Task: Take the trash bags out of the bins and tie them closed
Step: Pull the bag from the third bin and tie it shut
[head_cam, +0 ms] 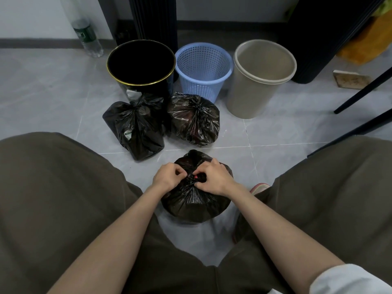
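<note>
Squatting on the tile floor (53,85) with my knees spread wide, mostly so the bag sits between them and I can work straight down on it.

Taking that bag as the middle of the clock, the three bins stand in a row up top: the black bin (141,83) at 11 o'clock, the blue basket (199,88) at 12 and the beige bin (250,98) at 1. All three look empty with no liner, so I'd say the pulling-out part is done.

Two tied bags are parked just in front of the bins. The taller bag (135,128) is at 11 o'clock, right up against the black bin. The rounder bag (194,119) is at 12, in front of the blue basket. Both have their necks bunched and knotted. I'd guess they're there so they're out of the way but within reach.

The third bag (195,200) is on the floor between my feet, close in. It looks full and squat, so it stands up by itself and I don't need to steady it.

My left hand (167,177) and right hand (214,179) are both on its top, nearly touching. The fingers of each are curled in and pinching the gathered plastic from opposite sides. The knot (192,179) sits right between them, and from how tight the pleats fan out under it, I reckon it's mid-cinch. Can't tell if it's fully pulled through, since my fingers cover it.
</note>
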{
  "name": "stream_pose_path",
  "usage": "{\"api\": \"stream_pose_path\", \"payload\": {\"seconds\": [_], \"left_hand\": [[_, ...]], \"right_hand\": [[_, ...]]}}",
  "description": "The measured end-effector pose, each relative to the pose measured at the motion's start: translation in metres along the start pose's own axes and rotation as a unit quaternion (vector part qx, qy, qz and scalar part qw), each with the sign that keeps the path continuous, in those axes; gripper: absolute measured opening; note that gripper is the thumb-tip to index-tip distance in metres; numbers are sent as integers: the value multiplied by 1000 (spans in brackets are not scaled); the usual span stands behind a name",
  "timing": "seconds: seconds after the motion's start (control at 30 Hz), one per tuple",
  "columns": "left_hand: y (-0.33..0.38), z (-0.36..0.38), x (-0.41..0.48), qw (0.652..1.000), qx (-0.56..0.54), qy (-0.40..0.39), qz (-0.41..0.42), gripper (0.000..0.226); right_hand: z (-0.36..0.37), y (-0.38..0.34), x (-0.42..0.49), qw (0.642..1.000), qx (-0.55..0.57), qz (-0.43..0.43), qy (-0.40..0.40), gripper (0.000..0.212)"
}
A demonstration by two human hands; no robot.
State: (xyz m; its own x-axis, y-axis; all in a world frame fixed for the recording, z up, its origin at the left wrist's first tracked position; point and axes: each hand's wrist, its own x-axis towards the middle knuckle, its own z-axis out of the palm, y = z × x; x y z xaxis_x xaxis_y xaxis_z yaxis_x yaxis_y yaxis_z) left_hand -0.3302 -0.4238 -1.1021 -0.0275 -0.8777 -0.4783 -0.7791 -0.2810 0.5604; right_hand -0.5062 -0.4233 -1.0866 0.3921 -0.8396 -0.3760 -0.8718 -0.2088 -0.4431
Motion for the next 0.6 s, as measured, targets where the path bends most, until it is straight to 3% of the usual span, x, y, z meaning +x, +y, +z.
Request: {"api": "stream_pose_path", "payload": {"seconds": [0.1, 0.43, 0.6], "left_hand": [[-8, -2, 1, 1000, -10, 4, -15, 9], [-11, 2, 4, 998, -8, -35, -51, 17], [-8, 3, 3, 997, -11, -36, -65, 16]], "right_hand": [[4, 0, 1, 997, -75, -20, -13, 44], [16, -3, -1, 987, -143, -70, -10, 30], [20, -5, -2, 976, -207, -73, -8, 35]]}}
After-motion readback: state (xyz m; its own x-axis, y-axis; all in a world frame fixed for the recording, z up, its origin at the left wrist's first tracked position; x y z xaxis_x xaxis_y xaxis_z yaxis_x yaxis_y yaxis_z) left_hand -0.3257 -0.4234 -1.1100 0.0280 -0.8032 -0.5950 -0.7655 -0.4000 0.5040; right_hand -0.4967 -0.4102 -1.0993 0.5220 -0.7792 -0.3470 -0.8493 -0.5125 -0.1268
